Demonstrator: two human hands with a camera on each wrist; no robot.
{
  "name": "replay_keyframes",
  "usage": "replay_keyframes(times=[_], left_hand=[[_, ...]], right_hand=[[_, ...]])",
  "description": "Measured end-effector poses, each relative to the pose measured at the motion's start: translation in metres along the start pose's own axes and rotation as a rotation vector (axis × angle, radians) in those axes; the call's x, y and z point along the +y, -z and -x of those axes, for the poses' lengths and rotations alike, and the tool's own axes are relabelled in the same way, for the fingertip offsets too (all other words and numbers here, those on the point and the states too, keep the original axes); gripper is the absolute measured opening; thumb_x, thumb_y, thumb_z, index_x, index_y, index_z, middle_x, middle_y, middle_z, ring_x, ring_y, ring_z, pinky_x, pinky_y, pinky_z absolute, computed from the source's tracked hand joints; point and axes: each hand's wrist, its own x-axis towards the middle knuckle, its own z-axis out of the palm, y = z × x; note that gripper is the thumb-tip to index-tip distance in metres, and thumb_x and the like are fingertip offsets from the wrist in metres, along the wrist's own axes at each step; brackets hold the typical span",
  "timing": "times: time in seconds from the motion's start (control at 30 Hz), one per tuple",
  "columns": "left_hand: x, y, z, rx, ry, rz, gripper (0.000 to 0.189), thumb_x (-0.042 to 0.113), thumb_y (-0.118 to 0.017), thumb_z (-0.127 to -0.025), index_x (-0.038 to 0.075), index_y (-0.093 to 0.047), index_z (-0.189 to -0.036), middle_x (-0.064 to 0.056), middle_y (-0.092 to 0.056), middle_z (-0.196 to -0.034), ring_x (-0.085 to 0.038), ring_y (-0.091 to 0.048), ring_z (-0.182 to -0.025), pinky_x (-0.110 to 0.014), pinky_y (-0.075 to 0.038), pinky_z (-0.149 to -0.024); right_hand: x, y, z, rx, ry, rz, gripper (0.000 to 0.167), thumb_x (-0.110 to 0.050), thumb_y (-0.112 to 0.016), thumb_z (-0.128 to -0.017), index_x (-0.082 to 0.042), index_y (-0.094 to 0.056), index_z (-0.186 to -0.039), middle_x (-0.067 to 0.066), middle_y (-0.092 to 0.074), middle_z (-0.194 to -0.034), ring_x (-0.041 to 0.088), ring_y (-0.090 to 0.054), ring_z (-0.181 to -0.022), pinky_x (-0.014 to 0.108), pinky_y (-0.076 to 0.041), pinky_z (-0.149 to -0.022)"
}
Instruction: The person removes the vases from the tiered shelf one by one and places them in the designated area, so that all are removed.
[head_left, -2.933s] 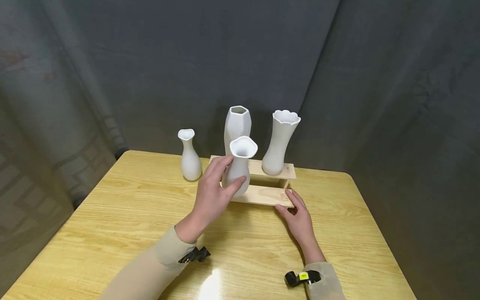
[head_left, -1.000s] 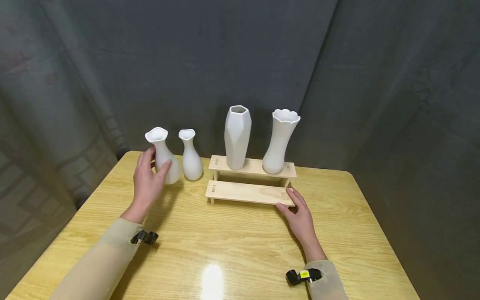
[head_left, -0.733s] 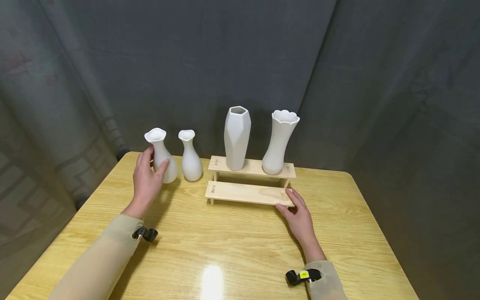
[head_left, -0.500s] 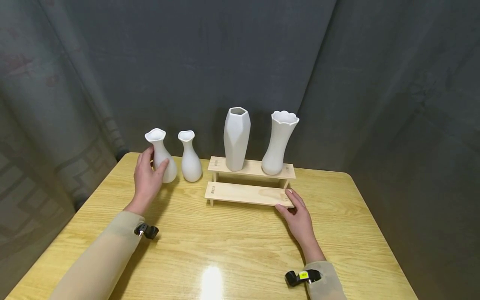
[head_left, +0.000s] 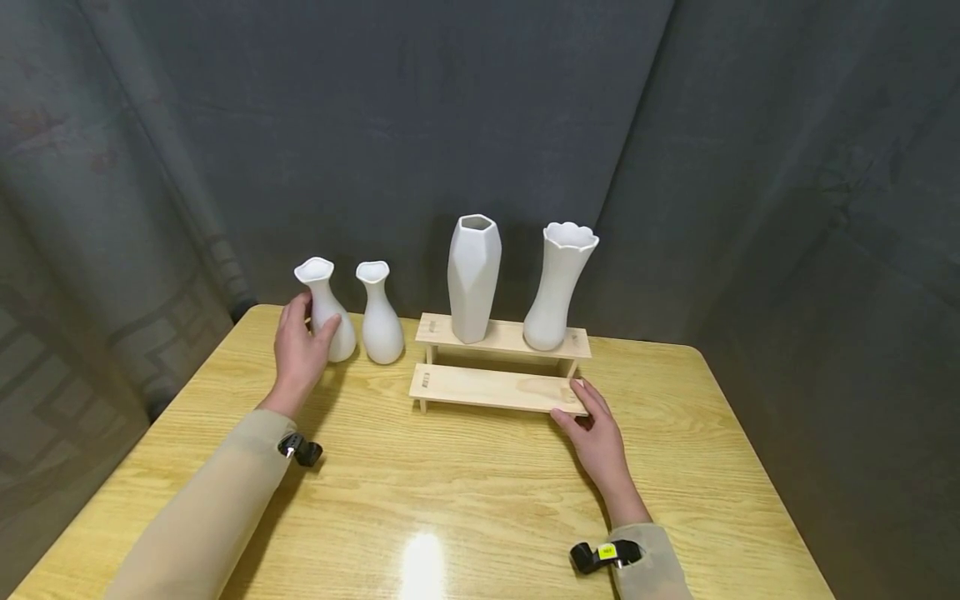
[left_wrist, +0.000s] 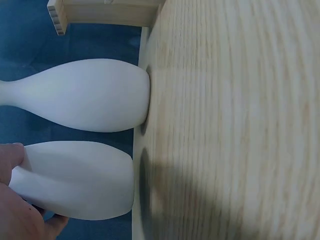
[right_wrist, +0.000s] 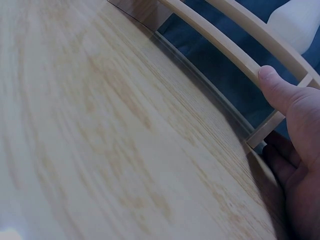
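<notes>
My left hand (head_left: 302,354) grips a white wavy-rimmed vase (head_left: 332,323) by its body, thumb on one side and fingers behind. In the left wrist view that vase (left_wrist: 82,180) has its base close over the table, a dark shadow beside it. Just right of it stands a similar white vase (head_left: 382,329). With thumb at the front edge, my right hand (head_left: 600,442) holds the right end of the lower shelf (head_left: 487,386) of a two-step wooden stand. On the upper step (head_left: 506,335) are a faceted white vase (head_left: 474,279) and a scallop-rimmed one (head_left: 557,287).
The wooden table (head_left: 450,483) reaches back to a dark grey curtain (head_left: 420,125) close behind the vases. A camera is strapped at each wrist. Curtains also hang at the left and right sides.
My left hand has carried the wavy-rimmed vase from the stand's lower shelf leftward, beside the similar vase; lately it has shifted slightly right. The right hand stays on the stand.
</notes>
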Motion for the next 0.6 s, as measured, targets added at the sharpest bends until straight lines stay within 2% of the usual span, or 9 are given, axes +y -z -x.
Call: replay_keyframes(times=[0.3,0.6], left_hand=[[-0.005,-0.005,-0.004,-0.017,0.036,-0.010,0.057,0.008,-0.073,-0.107,-0.005,-0.048,-0.156,-0.031,-0.051,-0.150,-0.049,-0.053,-0.142,-0.061,-0.045,-0.119],[-0.012,-0.010,-0.007,-0.024,0.036,-0.019,0.057,0.007,-0.073,-0.106,-0.005,-0.048,-0.156,-0.031,-0.052,-0.150,-0.048,-0.053,-0.142,-0.060,-0.045,-0.119]], right_hand=[[0.000,0.001,0.000,0.001,0.006,-0.005,0.074,-0.029,-0.080,-0.105,-0.014,-0.046,-0.169,0.013,-0.026,-0.180,0.036,-0.034,-0.162,0.050,-0.041,-0.124],[0.001,0.000,0.000,0.002,0.007,-0.004,0.075,-0.030,-0.080,-0.105,-0.015,-0.046,-0.169,0.013,-0.026,-0.180,0.035,-0.035,-0.161,0.050,-0.042,-0.124]])
